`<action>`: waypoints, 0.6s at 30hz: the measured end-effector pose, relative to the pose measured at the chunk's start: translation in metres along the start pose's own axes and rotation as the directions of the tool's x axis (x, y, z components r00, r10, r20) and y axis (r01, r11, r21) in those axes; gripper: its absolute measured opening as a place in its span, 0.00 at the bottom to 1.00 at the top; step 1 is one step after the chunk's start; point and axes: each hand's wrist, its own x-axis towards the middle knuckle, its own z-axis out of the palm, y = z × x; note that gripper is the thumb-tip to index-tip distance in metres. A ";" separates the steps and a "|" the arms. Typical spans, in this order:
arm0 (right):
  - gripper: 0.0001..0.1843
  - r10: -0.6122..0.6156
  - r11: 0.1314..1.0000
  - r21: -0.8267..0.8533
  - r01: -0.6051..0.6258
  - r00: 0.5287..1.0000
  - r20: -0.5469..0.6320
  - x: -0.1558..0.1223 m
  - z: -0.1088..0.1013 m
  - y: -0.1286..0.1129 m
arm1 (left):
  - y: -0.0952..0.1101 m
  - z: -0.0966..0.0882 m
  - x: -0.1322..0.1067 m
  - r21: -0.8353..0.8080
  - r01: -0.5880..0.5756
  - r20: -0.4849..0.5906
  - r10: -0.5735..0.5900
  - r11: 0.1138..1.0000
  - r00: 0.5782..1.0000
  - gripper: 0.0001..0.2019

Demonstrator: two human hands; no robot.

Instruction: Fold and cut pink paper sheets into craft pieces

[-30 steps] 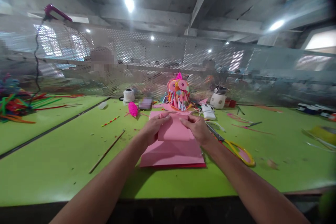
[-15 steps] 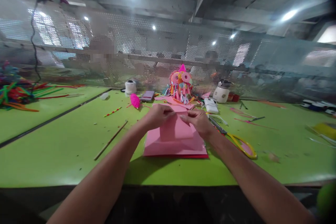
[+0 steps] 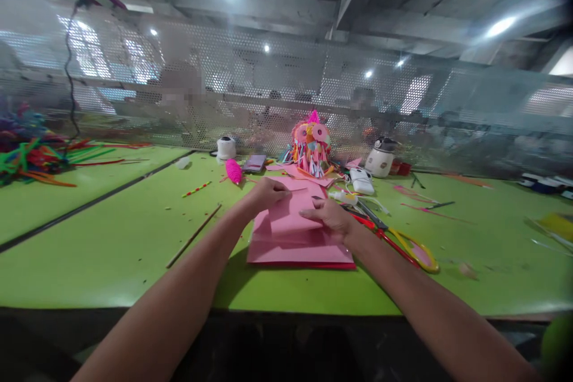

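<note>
My left hand (image 3: 267, 195) is closed, pinching the upper left edge of a sheet of pink paper (image 3: 290, 218). My right hand (image 3: 333, 219) grips the same sheet at its right side, thumb in front and the other fingers partly hidden. The held sheet is raised and tilted above a stack of pink paper (image 3: 299, 255), with a red layer showing at the bottom. Right of my right hand lie scissors with yellow handles (image 3: 414, 249) and scissors with red handles (image 3: 400, 246), partly covered by my forearm.
Behind the paper stands a fringed owl-like paper craft (image 3: 312, 146). A white bottle (image 3: 344, 197), a white device (image 3: 361, 180) and a white jar (image 3: 380, 158) are at the right. A thin stick (image 3: 193, 237) and a pink yarn bundle (image 3: 233, 171) lie left. Pipe cleaners (image 3: 33, 161) are piled far left.
My hands have moved slightly apart, the right one lower and to the right, while the sheet stays raised. The white bottle and red scissors handles now show beside my right hand.
</note>
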 end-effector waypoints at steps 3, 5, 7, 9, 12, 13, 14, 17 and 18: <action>0.24 0.135 0.985 0.108 -0.138 0.990 0.036 0.000 -0.002 -0.001 | -0.005 -0.002 0.003 0.015 -0.005 -0.009 0.005 1.000 1.000 0.10; 0.26 0.176 0.983 0.058 -0.177 0.984 0.020 0.000 -0.004 -0.003 | -0.009 -0.003 0.003 0.043 -0.010 -0.004 0.010 0.999 1.000 0.11; 0.25 0.152 0.977 -0.145 -0.154 0.988 -0.029 0.000 -0.008 -0.005 | -0.013 -0.004 0.003 0.084 -0.016 0.017 0.015 0.996 1.000 0.11; 0.20 -0.019 0.894 -0.445 -0.047 0.989 -0.144 0.001 -0.012 -0.007 | -0.018 -0.002 0.004 0.137 -0.026 0.050 0.019 0.990 0.999 0.10; 0.08 -0.411 0.649 -0.736 0.193 0.903 -0.126 0.002 -0.014 -0.009 | -0.025 0.007 0.007 0.233 -0.048 0.103 0.025 0.971 0.994 0.07; 0.06 -0.482 0.578 -0.763 0.291 0.876 -0.031 0.001 -0.013 -0.008 | -0.027 0.010 0.009 0.266 -0.059 0.119 0.028 0.962 0.992 0.07; 0.08 -0.510 0.512 -0.765 0.392 0.855 0.096 0.000 -0.010 -0.007 | -0.028 0.014 0.011 0.297 -0.070 0.135 0.031 0.952 0.990 0.08; 0.14 -0.418 0.354 -0.732 0.582 0.799 0.433 -0.007 0.002 -0.004 | -0.033 0.021 0.018 0.380 -0.102 0.176 0.037 0.919 0.984 0.09; 0.16 -0.365 0.311 -0.741 0.594 0.795 0.484 -0.010 0.006 -0.003 | -0.034 0.022 0.019 0.404 -0.110 0.184 0.037 0.908 0.982 0.09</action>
